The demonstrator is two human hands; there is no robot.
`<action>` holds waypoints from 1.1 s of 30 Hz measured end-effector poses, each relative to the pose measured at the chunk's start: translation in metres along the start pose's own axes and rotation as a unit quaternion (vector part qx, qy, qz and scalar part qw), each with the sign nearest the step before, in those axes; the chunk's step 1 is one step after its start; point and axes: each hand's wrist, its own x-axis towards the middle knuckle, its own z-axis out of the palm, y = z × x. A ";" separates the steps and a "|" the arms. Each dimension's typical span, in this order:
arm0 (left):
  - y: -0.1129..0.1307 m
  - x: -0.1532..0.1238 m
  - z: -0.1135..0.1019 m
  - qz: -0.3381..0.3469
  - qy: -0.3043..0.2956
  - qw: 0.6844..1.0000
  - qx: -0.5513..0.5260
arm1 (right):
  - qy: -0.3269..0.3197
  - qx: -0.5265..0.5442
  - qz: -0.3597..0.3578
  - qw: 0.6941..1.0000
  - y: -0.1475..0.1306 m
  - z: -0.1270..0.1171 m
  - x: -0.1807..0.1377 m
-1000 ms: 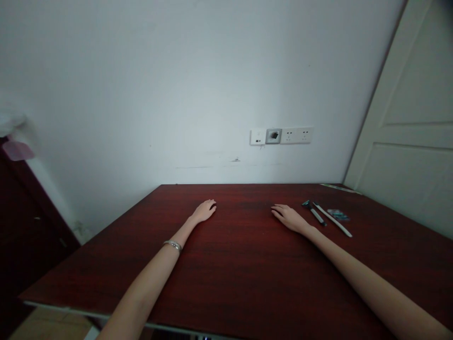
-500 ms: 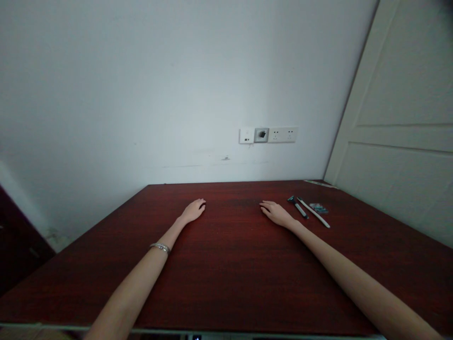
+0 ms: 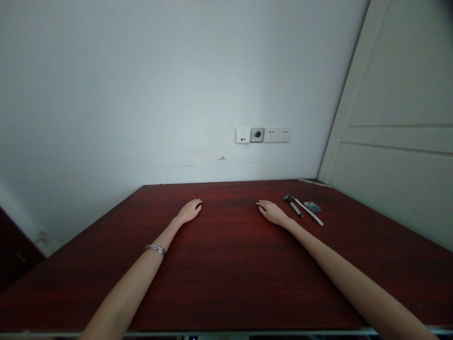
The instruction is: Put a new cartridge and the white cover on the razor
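My left hand (image 3: 190,210) lies palm down on the dark red wooden table (image 3: 226,264), fingers stretched out and holding nothing. A silver bracelet (image 3: 155,248) circles that forearm. My right hand (image 3: 272,211) rests palm down too, its fingers extended and slightly apart, with nothing in it. Just to its right lies a razor (image 3: 295,208) with a grey handle and dark head. Beside the razor is a long thin white stick-like thing with a dark far end (image 3: 308,211), perhaps a toothbrush. Farther right lies a small clear pack with greenish pieces (image 3: 313,206); its contents are too small to tell.
A white wall (image 3: 198,94) rises behind the table, with several sockets and switches (image 3: 278,135) on it. A pale panelled door (image 3: 396,179) borders the right side. A thin light strip (image 3: 314,183) lies at the table's far right corner.
The whole view has shifted a little, so everything appears slightly farther left. Both hands stay resting in the same places on the table.
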 end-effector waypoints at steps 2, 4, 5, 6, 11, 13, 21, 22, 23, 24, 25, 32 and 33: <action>0.001 0.000 -0.001 -0.002 0.000 1.000 -0.003 | 0.003 0.002 0.004 1.000 -0.001 0.000 -0.001; 0.002 -0.001 -0.002 -0.004 -0.001 1.000 -0.004 | 0.000 0.009 -0.002 1.000 -0.001 -0.002 0.000; 0.002 -0.001 -0.002 -0.004 -0.002 1.000 -0.005 | -0.003 0.016 -0.014 1.000 0.000 -0.006 0.001; 0.002 0.000 -0.002 -0.005 -0.003 1.000 -0.005 | -0.004 0.026 -0.028 0.999 0.002 -0.011 0.003; 0.001 0.001 -0.001 -0.002 -0.001 1.000 0.001 | 0.080 0.061 0.046 0.994 0.029 -0.060 0.007; 0.001 0.001 -0.001 0.002 0.005 1.000 0.002 | 0.093 0.045 0.116 0.988 0.045 -0.078 0.002; 0.002 0.002 -0.002 -0.005 0.009 1.000 0.002 | -0.001 -0.013 0.270 0.963 0.077 -0.086 -0.034; 0.001 0.002 -0.002 -0.005 0.009 1.000 0.003 | -0.009 -0.014 0.281 0.959 0.077 -0.083 -0.036; 0.001 0.002 -0.002 -0.004 0.009 1.000 0.003 | -0.017 -0.015 0.294 0.956 0.077 -0.080 -0.037; 0.000 0.002 -0.001 -0.004 0.010 1.000 0.004 | -0.024 -0.017 0.304 0.952 0.076 -0.078 -0.038; 0.000 0.002 -0.001 -0.003 0.012 1.000 0.004 | -0.029 -0.021 0.311 0.950 0.076 -0.075 -0.039; 0.001 0.001 -0.001 -0.001 0.007 1.000 0.000 | -0.031 -0.068 0.321 0.944 0.071 -0.071 -0.042; 0.001 0.000 -0.002 -0.001 0.007 1.000 -0.001 | -0.032 -0.072 0.321 0.944 0.070 -0.072 -0.042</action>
